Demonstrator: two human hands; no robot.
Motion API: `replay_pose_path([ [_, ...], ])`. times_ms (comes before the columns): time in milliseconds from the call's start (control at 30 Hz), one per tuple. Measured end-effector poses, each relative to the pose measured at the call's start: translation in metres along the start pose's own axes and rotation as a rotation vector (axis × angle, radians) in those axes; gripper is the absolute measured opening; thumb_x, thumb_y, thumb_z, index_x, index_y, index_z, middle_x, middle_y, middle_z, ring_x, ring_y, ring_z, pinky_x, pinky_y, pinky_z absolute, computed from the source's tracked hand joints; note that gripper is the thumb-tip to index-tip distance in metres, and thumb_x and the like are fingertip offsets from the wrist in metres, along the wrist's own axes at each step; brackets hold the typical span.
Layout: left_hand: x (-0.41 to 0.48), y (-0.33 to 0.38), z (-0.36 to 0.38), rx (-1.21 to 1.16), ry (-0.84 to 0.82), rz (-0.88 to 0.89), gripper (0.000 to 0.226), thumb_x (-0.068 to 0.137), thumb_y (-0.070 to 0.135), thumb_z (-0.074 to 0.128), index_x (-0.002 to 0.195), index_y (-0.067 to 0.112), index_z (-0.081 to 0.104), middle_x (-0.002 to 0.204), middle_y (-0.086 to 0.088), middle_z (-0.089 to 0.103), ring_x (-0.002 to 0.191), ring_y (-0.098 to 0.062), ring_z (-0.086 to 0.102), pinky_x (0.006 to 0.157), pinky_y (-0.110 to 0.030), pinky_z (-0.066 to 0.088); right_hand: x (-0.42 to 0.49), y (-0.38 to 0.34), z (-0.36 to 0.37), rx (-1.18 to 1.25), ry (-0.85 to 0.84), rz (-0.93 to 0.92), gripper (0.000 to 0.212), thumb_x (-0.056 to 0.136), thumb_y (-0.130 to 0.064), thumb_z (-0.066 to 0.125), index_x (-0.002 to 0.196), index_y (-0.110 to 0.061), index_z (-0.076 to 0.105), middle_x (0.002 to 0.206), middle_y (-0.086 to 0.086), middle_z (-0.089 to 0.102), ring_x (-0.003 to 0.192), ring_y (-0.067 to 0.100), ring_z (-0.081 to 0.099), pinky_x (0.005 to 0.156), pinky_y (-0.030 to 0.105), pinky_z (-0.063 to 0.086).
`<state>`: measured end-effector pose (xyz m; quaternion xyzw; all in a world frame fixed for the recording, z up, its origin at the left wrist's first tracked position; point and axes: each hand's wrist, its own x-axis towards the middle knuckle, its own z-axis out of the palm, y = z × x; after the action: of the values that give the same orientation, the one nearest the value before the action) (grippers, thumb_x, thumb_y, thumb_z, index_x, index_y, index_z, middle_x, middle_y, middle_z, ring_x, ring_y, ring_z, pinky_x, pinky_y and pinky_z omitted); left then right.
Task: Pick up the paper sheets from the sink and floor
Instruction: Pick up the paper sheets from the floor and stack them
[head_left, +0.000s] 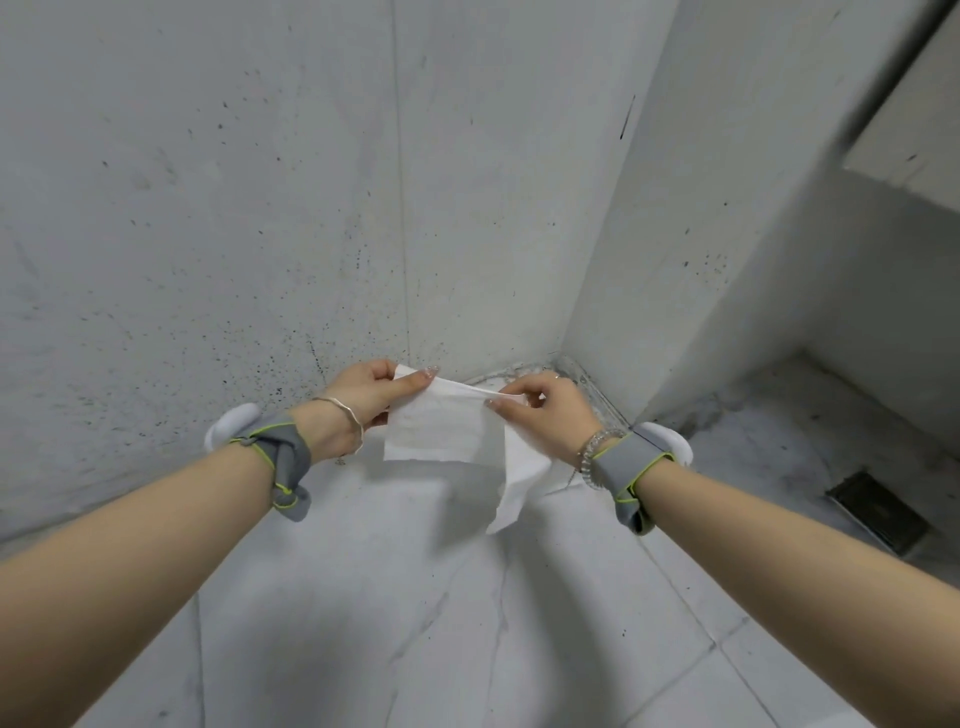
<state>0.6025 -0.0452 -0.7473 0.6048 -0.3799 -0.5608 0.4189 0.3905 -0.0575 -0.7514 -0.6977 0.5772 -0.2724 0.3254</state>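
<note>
our forearms (156, 525) stretch in from seven and five o'clock. at centre our left hand (363, 395) and right hand (535, 410) each pinch the top edge of a paper sheet (441, 431), which hangs above the floor (415, 597). it looks light, limp and easily torn, so we judge a gentle pinch at the edges best.

Left hand (370, 397) and right hand (543, 413): grey wrist straps piped in lime green, the left strap (280, 453) and the right strap (629, 467), carried a white left pod (231, 423) and a white right pod (669, 439), beside a silver bangle (353, 418) (left) and a glittering beaded bracelet (592, 453) (right).
</note>
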Motion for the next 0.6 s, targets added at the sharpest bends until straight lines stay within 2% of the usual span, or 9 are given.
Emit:
replay_pose_path([
  [67, 0.000, -0.003, -0.003, 0.061, 0.041, 0.021, 0.017, 0.080, 0.029, 0.070, 0.078, 0.016, 0.060, 0.075, 0.001, 0.062, 0.067, -0.010, 0.057, 0.057, -0.015, 0.049, 0.000, 0.002, -0.001, -0.019, 0.006, 0.020, 0.016, 0.079, -0.034, 0.073, 0.085, -0.019, 0.072, 0.068, -0.007, 0.035, 0.061, 0.006, 0.038, 0.058, 0.018, 0.032],
  [200, 0.000, -0.007, -0.007, 0.180, 0.097, 0.069, 0.020, 0.081, 0.033, 0.070, 0.072, 0.018, 0.059, 0.065, 0.003, 0.056, 0.059, -0.010, 0.049, 0.049, -0.013, 0.039, -0.002, 0.002, -0.006, 0.043, -0.034, 0.075, 0.012, 0.078, -0.035, 0.073, 0.081, -0.025, 0.069, 0.066, -0.006, 0.032, 0.057, 0.009, 0.035, 0.054, 0.018, 0.029],
  [267, 0.001, -0.009, -0.009, 0.167, 0.091, 0.067, 0.024, 0.081, 0.036, 0.069, 0.069, 0.019, 0.059, 0.071, -0.001, 0.058, 0.068, -0.016, 0.052, 0.061, -0.018, 0.042, -0.004, -0.001, -0.008, 0.147, -0.079, 0.146, 0.014, 0.078, -0.034, 0.074, 0.079, -0.021, 0.070, 0.061, -0.005, 0.034, 0.055, 0.010, 0.036, 0.052, 0.020, 0.030],
  [333, 0.002, -0.013, -0.011, 0.128, 0.077, 0.047, 0.029, 0.078, 0.044, 0.070, 0.067, 0.019, 0.060, 0.079, -0.005, 0.060, 0.078, -0.020, 0.054, 0.077, -0.029, 0.043, -0.006, -0.003, -0.010, 0.251, -0.122, 0.219, 0.013, 0.077, -0.032, 0.076, 0.074, -0.021, 0.069, 0.062, -0.004, 0.048, 0.056, 0.010, 0.045, 0.054, 0.018, 0.039],
  [367, 0.003, -0.013, -0.011, 0.102, 0.069, 0.033, 0.030, 0.077, 0.046, 0.070, 0.068, 0.020, 0.061, 0.080, -0.005, 0.061, 0.081, -0.021, 0.055, 0.080, -0.030, 0.044, -0.007, -0.004, -0.012, 0.289, -0.149, 0.253, 0.012, 0.077, -0.030, 0.076, 0.073, -0.021, 0.069, 0.064, -0.004, 0.055, 0.057, 0.009, 0.050, 0.055, 0.017, 0.044],
  [433, 0.002, -0.012, -0.009, 0.020, 0.041, 0.007, 0.028, 0.079, 0.045, 0.068, 0.077, 0.017, 0.066, 0.084, -0.006, 0.065, 0.087, -0.021, 0.058, 0.084, -0.029, 0.045, -0.008, -0.005, -0.012, 0.390, -0.211, 0.321, 0.012, 0.076, -0.027, 0.077, 0.073, -0.019, 0.069, 0.067, -0.003, 0.064, 0.060, 0.011, 0.058, 0.061, 0.020, 0.050],
  [533, -0.002, -0.007, -0.004, -0.095, -0.012, -0.055, 0.039, 0.085, 0.044, 0.060, 0.097, 0.008, 0.066, 0.098, -0.013, 0.068, 0.095, -0.026, 0.062, 0.095, -0.036, 0.047, -0.005, -0.002, -0.010, 0.546, -0.229, 0.422, 0.011, 0.075, -0.023, 0.078, 0.072, -0.017, 0.068, 0.075, 0.006, 0.067, 0.070, 0.022, 0.061, 0.078, 0.035, 0.052],
  [600, -0.005, -0.005, -0.001, -0.165, -0.061, -0.128, 0.053, 0.084, 0.051, 0.057, 0.109, 0.004, 0.064, 0.104, -0.015, 0.069, 0.098, -0.029, 0.066, 0.089, -0.040, 0.054, -0.002, -0.001, -0.009, 0.585, -0.234, 0.466, 0.010, 0.076, -0.024, 0.077, 0.078, -0.017, 0.071, 0.085, 0.009, 0.069, 0.075, 0.025, 0.062, 0.083, 0.040, 0.052],
])
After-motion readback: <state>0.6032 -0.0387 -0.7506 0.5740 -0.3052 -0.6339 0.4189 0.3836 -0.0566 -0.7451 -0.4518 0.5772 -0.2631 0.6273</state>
